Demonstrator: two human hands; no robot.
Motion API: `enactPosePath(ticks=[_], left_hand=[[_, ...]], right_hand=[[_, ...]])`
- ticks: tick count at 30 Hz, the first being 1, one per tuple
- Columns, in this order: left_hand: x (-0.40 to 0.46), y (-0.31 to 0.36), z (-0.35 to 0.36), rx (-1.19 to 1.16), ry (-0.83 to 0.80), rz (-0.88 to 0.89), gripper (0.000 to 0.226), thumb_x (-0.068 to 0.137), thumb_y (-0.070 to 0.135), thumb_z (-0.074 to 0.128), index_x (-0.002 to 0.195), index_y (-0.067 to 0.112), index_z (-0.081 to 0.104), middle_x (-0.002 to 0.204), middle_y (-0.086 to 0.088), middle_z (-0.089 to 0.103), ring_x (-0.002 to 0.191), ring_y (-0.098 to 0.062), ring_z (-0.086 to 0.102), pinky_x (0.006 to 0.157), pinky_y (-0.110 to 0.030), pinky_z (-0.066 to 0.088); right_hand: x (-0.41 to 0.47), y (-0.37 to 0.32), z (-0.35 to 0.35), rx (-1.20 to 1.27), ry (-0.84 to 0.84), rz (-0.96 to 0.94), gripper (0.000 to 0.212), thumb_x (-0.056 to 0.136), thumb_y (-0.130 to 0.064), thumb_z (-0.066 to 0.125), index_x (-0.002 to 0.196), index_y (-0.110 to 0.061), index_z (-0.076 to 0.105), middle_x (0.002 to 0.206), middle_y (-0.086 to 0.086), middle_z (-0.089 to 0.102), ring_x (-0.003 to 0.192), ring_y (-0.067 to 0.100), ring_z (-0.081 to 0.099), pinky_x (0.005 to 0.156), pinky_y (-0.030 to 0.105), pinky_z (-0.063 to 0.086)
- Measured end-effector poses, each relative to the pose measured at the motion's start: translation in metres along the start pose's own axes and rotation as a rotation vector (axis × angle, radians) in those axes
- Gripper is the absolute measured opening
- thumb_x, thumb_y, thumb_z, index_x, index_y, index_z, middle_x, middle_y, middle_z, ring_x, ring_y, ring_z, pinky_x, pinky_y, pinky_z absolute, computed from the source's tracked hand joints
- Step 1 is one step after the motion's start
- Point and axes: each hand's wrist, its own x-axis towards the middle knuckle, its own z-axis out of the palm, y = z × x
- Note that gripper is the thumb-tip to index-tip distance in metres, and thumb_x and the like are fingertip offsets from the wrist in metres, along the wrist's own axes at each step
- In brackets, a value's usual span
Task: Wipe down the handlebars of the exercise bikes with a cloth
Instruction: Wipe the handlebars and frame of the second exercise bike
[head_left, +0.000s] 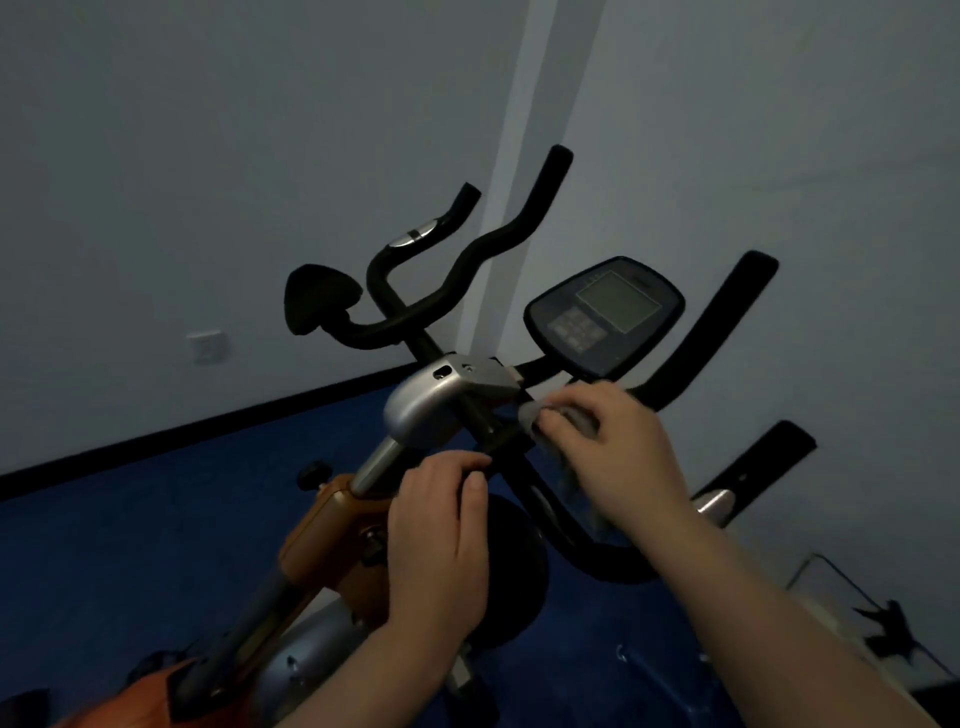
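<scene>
An orange and silver exercise bike fills the middle of the head view, tilted in frame. Its black handlebars branch up left and out to the right. My right hand grips a grey-blue cloth wrapped round the handlebar just right of the silver clamp. Part of the cloth hangs down under the hand. My left hand curls its fingers over the near bar by the stem, below the clamp.
A dark console with a grey screen sits on the bars above my right hand. White walls meet in a corner behind the bike; a wall socket is at left. Blue floor lies below. A clear box stands at lower right.
</scene>
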Motion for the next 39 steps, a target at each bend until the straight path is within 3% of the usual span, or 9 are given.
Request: enactPosePath(ticks=[3, 7, 14, 18, 22, 30, 33, 35, 39], left_hand=[[-0.008, 0.009, 0.007, 0.127, 0.051, 0.035, 0.027, 0.091, 0.039, 0.031, 0.101, 0.037, 0.056, 0.101, 0.022, 0.055, 0.096, 0.005, 0.042, 0.079, -0.022, 0.027], [-0.011, 0.013, 0.009, 0.217, 0.032, 0.058, 0.032, 0.091, 0.037, 0.028, 0.104, 0.033, 0.057, 0.106, 0.018, 0.056, 0.106, -0.004, 0.045, 0.087, -0.023, 0.022], [0.003, 0.024, 0.010, 0.311, -0.176, 0.350, 0.030, 0.094, 0.039, 0.033, 0.102, 0.027, 0.059, 0.105, 0.011, 0.059, 0.101, -0.008, 0.049, 0.087, -0.026, 0.029], [0.016, 0.030, 0.016, 0.226, -0.326, 0.505, 0.031, 0.095, 0.037, 0.034, 0.103, 0.023, 0.061, 0.104, 0.011, 0.059, 0.098, -0.006, 0.052, 0.083, -0.028, 0.037], [0.024, 0.041, 0.027, 0.153, -0.378, 0.516, 0.033, 0.096, 0.037, 0.033, 0.101, 0.022, 0.062, 0.100, 0.012, 0.060, 0.092, -0.006, 0.055, 0.080, -0.030, 0.042], [0.021, 0.052, 0.046, 0.263, -0.504, 0.384, 0.038, 0.093, 0.046, 0.034, 0.096, 0.025, 0.065, 0.096, 0.011, 0.064, 0.090, -0.010, 0.059, 0.081, -0.040, 0.047], [0.017, 0.057, 0.050, 0.230, -0.521, 0.360, 0.033, 0.096, 0.039, 0.039, 0.096, 0.020, 0.065, 0.094, 0.006, 0.065, 0.090, -0.014, 0.059, 0.083, -0.043, 0.046], [0.012, 0.064, 0.052, 0.203, -0.526, 0.365, 0.034, 0.095, 0.040, 0.039, 0.095, 0.018, 0.065, 0.092, 0.004, 0.065, 0.088, -0.014, 0.059, 0.082, -0.044, 0.046], [0.000, 0.075, 0.054, 0.143, -0.499, 0.340, 0.039, 0.093, 0.046, 0.035, 0.093, 0.021, 0.065, 0.088, 0.006, 0.063, 0.086, -0.011, 0.058, 0.081, -0.041, 0.046]], right_hand=[[-0.031, 0.007, 0.023, -0.162, -0.100, 0.162, 0.022, 0.094, -0.045, 0.046, 0.096, -0.030, 0.061, 0.093, -0.005, 0.064, 0.081, 0.015, 0.058, 0.067, 0.031, 0.044], [-0.037, 0.006, 0.041, -0.252, -0.080, 0.141, 0.018, 0.098, -0.040, 0.040, 0.100, -0.025, 0.051, 0.087, 0.001, 0.067, 0.075, 0.022, 0.060, 0.057, 0.033, 0.041], [-0.067, 0.029, 0.015, -0.344, -0.121, -0.124, 0.023, 0.099, -0.037, 0.041, 0.112, -0.022, 0.053, 0.086, 0.000, 0.065, 0.072, 0.020, 0.061, 0.061, 0.039, 0.050], [-0.071, 0.047, -0.006, -0.401, -0.134, -0.387, 0.017, 0.093, -0.026, 0.050, 0.090, -0.013, 0.060, 0.074, 0.005, 0.060, 0.065, 0.022, 0.056, 0.059, 0.039, 0.048], [-0.064, 0.088, -0.040, -0.550, -0.003, -0.558, 0.023, 0.090, -0.026, 0.055, 0.074, -0.011, 0.063, 0.074, 0.005, 0.061, 0.067, 0.024, 0.055, 0.066, 0.036, 0.046], [-0.026, 0.125, -0.097, -0.759, 0.076, -0.745, 0.033, 0.099, -0.030, 0.042, 0.081, -0.013, 0.064, 0.084, 0.003, 0.065, 0.081, 0.025, 0.062, 0.087, 0.035, 0.047], [-0.019, 0.125, -0.112, -0.858, 0.136, -0.706, 0.031, 0.099, -0.031, 0.042, 0.083, -0.015, 0.064, 0.088, 0.001, 0.066, 0.088, 0.024, 0.062, 0.096, 0.036, 0.043], [-0.020, 0.120, -0.112, -0.812, 0.123, -0.637, 0.028, 0.098, -0.029, 0.045, 0.086, -0.014, 0.065, 0.092, 0.002, 0.067, 0.091, 0.025, 0.061, 0.092, 0.037, 0.044], [-0.039, 0.114, -0.107, -0.391, 0.340, -0.256, 0.016, 0.094, -0.020, 0.055, 0.100, -0.012, 0.067, 0.118, 0.002, 0.063, 0.102, 0.022, 0.059, 0.083, 0.035, 0.049]])
